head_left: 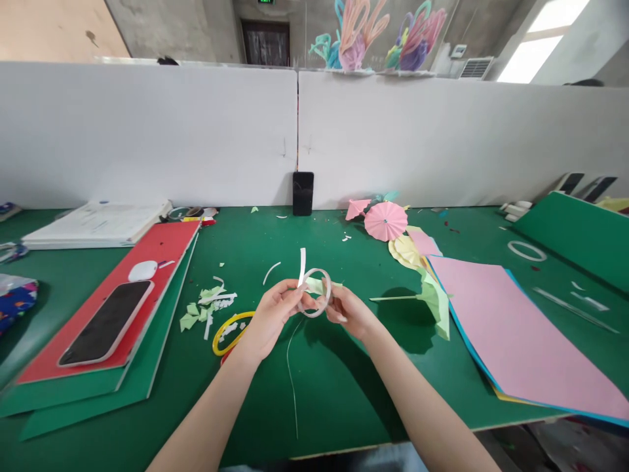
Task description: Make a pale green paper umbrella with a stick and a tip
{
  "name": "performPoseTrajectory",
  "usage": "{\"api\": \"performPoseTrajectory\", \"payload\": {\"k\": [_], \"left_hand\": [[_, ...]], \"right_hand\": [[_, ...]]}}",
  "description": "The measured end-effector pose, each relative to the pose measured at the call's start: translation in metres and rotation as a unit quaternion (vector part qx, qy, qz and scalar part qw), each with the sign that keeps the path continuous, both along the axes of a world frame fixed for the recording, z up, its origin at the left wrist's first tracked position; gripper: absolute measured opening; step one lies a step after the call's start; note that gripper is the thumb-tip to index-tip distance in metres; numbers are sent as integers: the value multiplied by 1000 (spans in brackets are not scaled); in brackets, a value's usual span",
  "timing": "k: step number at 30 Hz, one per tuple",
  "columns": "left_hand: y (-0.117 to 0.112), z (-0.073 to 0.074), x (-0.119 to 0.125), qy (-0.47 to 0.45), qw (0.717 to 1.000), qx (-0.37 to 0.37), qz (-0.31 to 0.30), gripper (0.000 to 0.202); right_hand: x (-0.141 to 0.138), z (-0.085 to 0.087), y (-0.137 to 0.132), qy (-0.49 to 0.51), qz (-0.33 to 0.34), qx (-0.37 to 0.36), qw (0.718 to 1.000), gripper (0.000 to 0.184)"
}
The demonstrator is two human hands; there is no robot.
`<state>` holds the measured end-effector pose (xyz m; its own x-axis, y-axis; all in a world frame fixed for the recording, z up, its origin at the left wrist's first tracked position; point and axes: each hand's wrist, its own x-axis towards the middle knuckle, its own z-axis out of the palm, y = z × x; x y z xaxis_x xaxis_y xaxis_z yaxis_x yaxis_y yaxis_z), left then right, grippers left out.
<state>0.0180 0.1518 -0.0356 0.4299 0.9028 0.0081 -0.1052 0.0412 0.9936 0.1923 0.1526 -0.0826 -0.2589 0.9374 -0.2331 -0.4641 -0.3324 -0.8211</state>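
Observation:
My left hand (280,313) is closed in a pinch at the left side of a thin roll of tape (315,316). A narrow white strip (302,263) stands up from its fingertips. Close beside it, my right hand (350,312) is also closed, its fingers at the roll's right side and on a small light green paper piece (314,284). The fingertips overlap, so exact contacts are partly hidden. Below my hands a thin pale thread (291,377) trails over the green table. A light green paper umbrella (435,303) with a rolled stick lies right of my right hand.
Yellow-handled scissors (221,341) and green and white paper scraps (204,308) lie left. Beyond them, a phone (108,322) rests on red board (164,252). Pink paper umbrellas (386,221) and pink sheets (525,334) lie right. A black phone (303,194) leans on the white partition (147,131).

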Motion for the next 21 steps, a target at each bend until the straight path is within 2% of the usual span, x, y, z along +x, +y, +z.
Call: {"api": "performPoseTrajectory", "payload": {"k": [4,9,12,15,21], "left_hand": [[0,-4,2,6,1000,1,10,28],[3,-9,4,106,991,63,60,34],[5,-13,1,193,970,118,88,36],[4,-15,-1,271,944,164,88,41],[-3,-16,5,337,907,240,81,36]], "right_hand": [[-4,8,-2,-35,-87,54,994,33],[-4,13,-2,-52,-148,85,984,37],[-4,14,-2,-50,-172,88,980,38],[-4,13,-2,-47,-195,87,976,38],[-6,12,-3,-49,-234,93,967,37]]}}
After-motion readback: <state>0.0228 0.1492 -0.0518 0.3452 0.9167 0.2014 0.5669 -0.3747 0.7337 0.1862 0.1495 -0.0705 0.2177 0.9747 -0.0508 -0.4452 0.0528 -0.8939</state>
